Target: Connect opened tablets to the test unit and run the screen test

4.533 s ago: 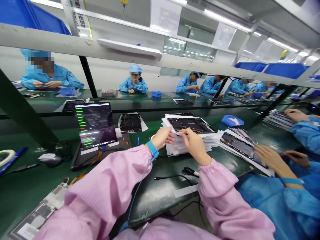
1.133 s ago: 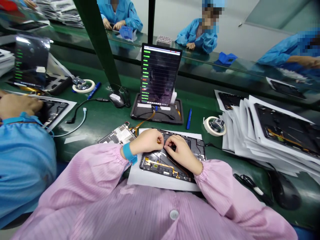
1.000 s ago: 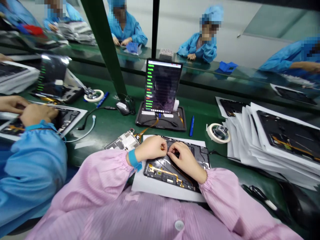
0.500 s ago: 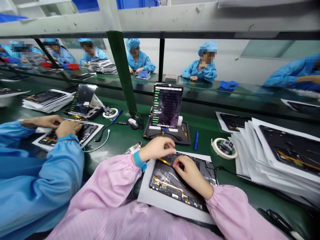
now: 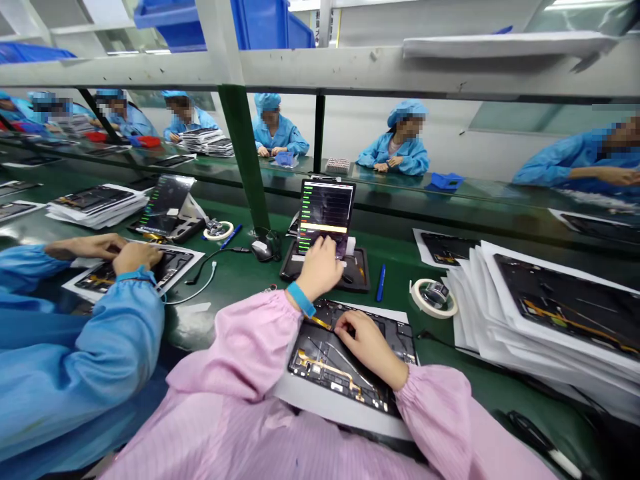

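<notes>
My left hand [image 5: 323, 270] reaches up to the lit tablet screen [image 5: 327, 207], its fingertips at the lower part of the display. Its fingers are extended and it holds nothing. The screen shows a list with green labels and one bright highlighted row. My right hand [image 5: 367, 343] rests over the opened black tablet housing [image 5: 333, 367], thumb and fingers pinched together near its middle. What lies between those fingertips is hidden. Orange flex cables [image 5: 325, 363] run across the housing, which lies on a white sheet [image 5: 320, 403]. Below the screen is a black tray [image 5: 357, 277].
At right are a blue pen [image 5: 381, 283], a tape roll [image 5: 434, 298] and a stack of sheeted housings [image 5: 480, 320]. A mouse [image 5: 265, 247] sits left of the screen. A co-worker's hands [image 5: 133, 257] work at left. A green post [image 5: 245, 157] stands ahead.
My left hand has moved from above the housing up to the screen, where a row is now highlighted. My right hand stays at the housing. The camera view has tilted up slightly.
</notes>
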Demonstrator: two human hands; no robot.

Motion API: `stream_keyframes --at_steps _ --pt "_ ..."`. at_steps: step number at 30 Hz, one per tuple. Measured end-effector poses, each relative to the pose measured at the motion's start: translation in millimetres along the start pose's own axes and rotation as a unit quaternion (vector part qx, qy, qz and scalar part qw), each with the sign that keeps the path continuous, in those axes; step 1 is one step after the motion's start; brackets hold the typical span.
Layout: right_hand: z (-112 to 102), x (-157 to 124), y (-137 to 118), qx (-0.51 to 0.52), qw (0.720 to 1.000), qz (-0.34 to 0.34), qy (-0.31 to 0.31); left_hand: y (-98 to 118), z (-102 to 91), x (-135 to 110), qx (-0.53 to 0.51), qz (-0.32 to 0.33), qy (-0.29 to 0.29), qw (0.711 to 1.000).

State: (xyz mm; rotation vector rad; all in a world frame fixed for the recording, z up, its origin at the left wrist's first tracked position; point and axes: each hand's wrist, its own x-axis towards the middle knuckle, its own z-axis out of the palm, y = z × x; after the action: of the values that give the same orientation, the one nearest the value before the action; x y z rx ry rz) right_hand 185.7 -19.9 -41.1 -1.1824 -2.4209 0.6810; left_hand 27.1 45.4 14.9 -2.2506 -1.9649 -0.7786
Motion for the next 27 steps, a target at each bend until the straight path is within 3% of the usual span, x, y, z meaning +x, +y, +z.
stream_keyframes --at_steps 2,5,8,10,14,19,21,25,27 --pt "-15.2 -6.4 -7.0 -0.056 0.998 -0.012 -0.027 25.9 -3.0 -17.8 -0.026 0.026 -0.076 0.996" --pt "-58.3 -30.7 -13.4 -0.158 0.986 -0.009 -0.048 48.4 6.9 -39.6 -0.042 0.066 -0.155 0.985" --pt "-104.8 -65.9 -6.7 -0.178 0.982 0.03 0.056 50.0 24.3 -49.5 -0.04 0.108 -0.162 0.98" --pt "-121.6 -90.0 4.9 -0.173 0.979 0.066 0.091 46.8 34.6 -50.9 -0.038 0.138 -0.165 0.976" --pt "-109.5 -125.1 34.8 -0.145 0.981 0.12 -0.042 44.5 47.6 -50.5 -0.023 0.169 -0.18 0.969" --pt "-79.9 -140.6 59.8 -0.047 0.981 0.169 -0.077 45.8 53.1 -49.9 -0.008 0.186 -0.189 0.964" --pt "-80.2 -144.2 65.5 -0.03 0.982 0.18 -0.041 45.5 50.8 -49.8 -0.01 0.198 -0.188 0.962" --pt "-86.6 -149.5 71.1 0.021 0.969 0.22 0.108 44.6 45.6 -51.8 -0.048 0.184 -0.189 0.963" --pt "-86.7 -149.8 69.8 0.086 0.965 0.224 0.103 44.2 46.8 -53.7 -0.061 0.146 -0.224 0.962"
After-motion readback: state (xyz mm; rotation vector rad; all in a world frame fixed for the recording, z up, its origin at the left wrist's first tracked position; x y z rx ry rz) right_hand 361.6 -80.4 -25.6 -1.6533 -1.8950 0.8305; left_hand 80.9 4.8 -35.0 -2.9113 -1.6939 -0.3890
